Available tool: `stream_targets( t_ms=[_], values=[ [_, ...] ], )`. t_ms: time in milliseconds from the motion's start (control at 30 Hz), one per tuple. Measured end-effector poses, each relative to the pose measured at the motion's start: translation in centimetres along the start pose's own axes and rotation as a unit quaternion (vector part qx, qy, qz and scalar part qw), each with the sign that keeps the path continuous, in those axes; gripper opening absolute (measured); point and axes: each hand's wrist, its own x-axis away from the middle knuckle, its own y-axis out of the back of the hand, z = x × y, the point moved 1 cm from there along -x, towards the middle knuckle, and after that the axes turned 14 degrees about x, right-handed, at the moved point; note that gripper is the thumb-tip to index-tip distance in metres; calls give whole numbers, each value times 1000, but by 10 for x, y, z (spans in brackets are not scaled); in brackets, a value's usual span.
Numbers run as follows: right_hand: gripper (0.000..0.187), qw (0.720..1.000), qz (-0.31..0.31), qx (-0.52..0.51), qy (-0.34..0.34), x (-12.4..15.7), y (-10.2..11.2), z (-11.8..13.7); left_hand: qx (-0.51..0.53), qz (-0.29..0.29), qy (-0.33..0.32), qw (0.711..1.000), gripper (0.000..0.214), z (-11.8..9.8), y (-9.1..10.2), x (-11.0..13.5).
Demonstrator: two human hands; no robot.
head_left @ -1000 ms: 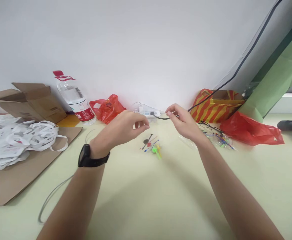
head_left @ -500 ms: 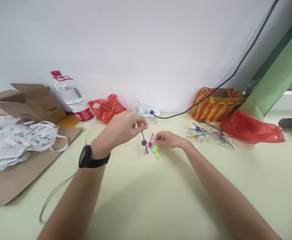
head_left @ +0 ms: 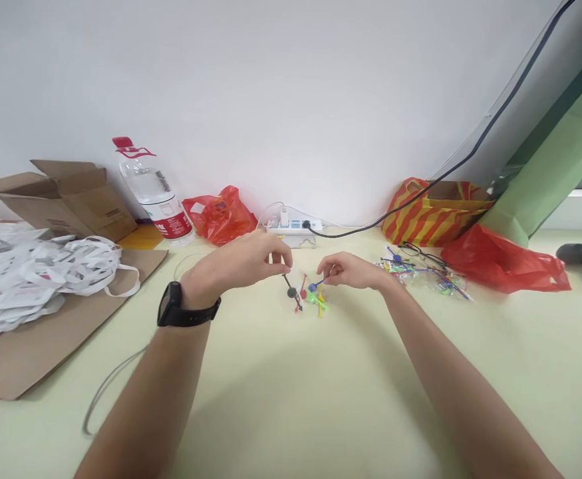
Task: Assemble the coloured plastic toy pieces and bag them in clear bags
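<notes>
My left hand (head_left: 251,261), with a black watch (head_left: 173,307) on its wrist, pinches the upper end of a thin black plastic stick with a round disc (head_left: 291,292) and an arrow-like tip. My right hand (head_left: 348,271) has its fingertips closed on the end of a blue stick with a round disc (head_left: 312,287). Between and just below the hands are a red piece (head_left: 303,293), a green piece (head_left: 316,301) and a yellow piece (head_left: 320,311) of similar shape, close together over the table.
At right lie several bagged coloured pieces (head_left: 443,283), eyeglasses (head_left: 423,253), a red plastic bag (head_left: 500,259) and a striped bag (head_left: 430,213). A power strip (head_left: 293,226) sits by the wall. Left are a bottle (head_left: 158,199), red bag (head_left: 221,216), cardboard box (head_left: 71,206) and white straps (head_left: 46,279).
The blue piece now shows clearly in my right fingers, which have shifted slightly right. My left hand and the black piece are slightly lower. The view has moved a little.
</notes>
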Motion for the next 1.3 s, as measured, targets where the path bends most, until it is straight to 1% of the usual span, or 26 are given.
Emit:
stream_targets(
  t_ms=[67,100,167,200,267,300,367,467,533,567,633,733,867,1000,1133,1233,1267,1300],
  values=[
    [21,1000,18,-18,6,0,-1,0,-4,-6,-5,1000,16,2,2,2],
    [19,1000,16,-24,7,0,-1,0,-8,-12,-7,1000,15,3,3,3],
    [18,999,-17,-35,5,-1,0,1,-13,-27,-1,1000,15,4,5,5],
    [18,998,-49,-41,5,-2,2,2,-12,-37,5,999,16,4,5,5],
    [18,989,-135,-55,12,-2,10,4,-8,-61,17,998,17,2,5,6],
    [18,981,-185,-62,19,0,15,6,-6,-70,19,997,18,1,4,6],
    [17,955,-285,-75,32,4,27,12,2,-77,9,997,19,-3,-1,3],
    [14,907,-408,-88,57,18,47,26,24,-50,-15,998,21,-10,-13,-4],
    [12,876,-463,-100,86,29,56,40,38,-25,-24,999,20,-14,-21,-9],
    [11,870,-473,-100,101,34,59,48,43,-16,-28,999,19,-16,-24,-10],
    [10,871,-468,-85,119,42,61,63,47,-13,-41,998,15,-19,-28,-12],
    [8,893,-427,-48,130,46,56,81,31,-35,-70,996,14,-25,-28,-10],
    [7,924,-355,10,145,47,47,94,15,-58,-97,993,15,-33,-26,-8],
    [15,946,-284,69,143,45,40,97,-3,-61,-108,992,17,-35,-28,-9],
    [20,964,-205,85,145,39,31,97,-1,-59,-114,992,15,-32,-30,-11],
    [20,968,-180,101,140,34,25,93,12,-54,-108,993,8,-26,-29,-11],
    [20,969,-178,105,136,33,24,91,19,-49,-102,993,8,-23,-27,-10],
    [21,969,-176,109,132,32,23,90,23,-43,-94,994,15,-19,-25,-10]
  ],
)
